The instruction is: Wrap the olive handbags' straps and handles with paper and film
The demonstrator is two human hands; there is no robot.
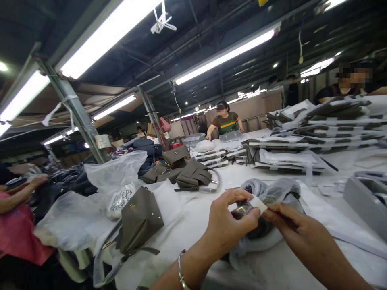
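My left hand (231, 219), with a bracelet at its wrist, grips a dark rolled strap with a gold-coloured buckle (242, 210). A small piece of white paper (259, 204) lies between its thumb and fingers. The corner of that paper is pinched by my right hand (292, 221). Clear plastic wrapping (279, 189) surrounds dark material just behind both hands; what lies under my palms is hidden. Left of my hands, an olive-grey bag (141, 219) with gold studs leans tilted on the table.
More olive-grey bags (193, 174) lie further back. Flat wrapped pieces (302, 141) are stacked at right. A clear plastic bag (78, 219) bulges at left, and a grey holder (365, 201) stands at the right edge. Co-workers stand across the table (184, 237) and at left.
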